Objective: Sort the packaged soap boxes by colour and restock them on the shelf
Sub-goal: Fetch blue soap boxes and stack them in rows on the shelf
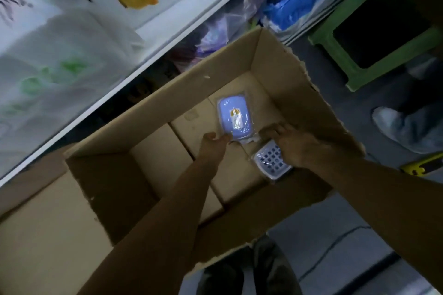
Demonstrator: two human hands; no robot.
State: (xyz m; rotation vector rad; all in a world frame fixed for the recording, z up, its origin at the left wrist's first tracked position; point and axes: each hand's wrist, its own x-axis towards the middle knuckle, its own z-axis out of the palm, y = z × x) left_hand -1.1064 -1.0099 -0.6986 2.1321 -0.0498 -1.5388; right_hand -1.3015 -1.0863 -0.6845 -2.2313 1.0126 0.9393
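Cardboard carton [167, 93] sits on the floor below the shelf [182, 17]; inside lie two wrapped soap boxes. My left hand [213, 148] pinches the blue soap box [236, 116] by its wrapper edge; my right hand [292, 146] covers the white grid-faced soap box [271, 161], fingers curled, grip unconfirmed. Risk: slick film slips from a corner pinch. Yellow label: blurred, unreadable.

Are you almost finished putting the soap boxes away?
Nearly, it seems. The cardboard box looks almost empty. Both hands, left and right, are at the blue soap box. A second soap box lies underside up under the right hand. Both must reach the shelf.
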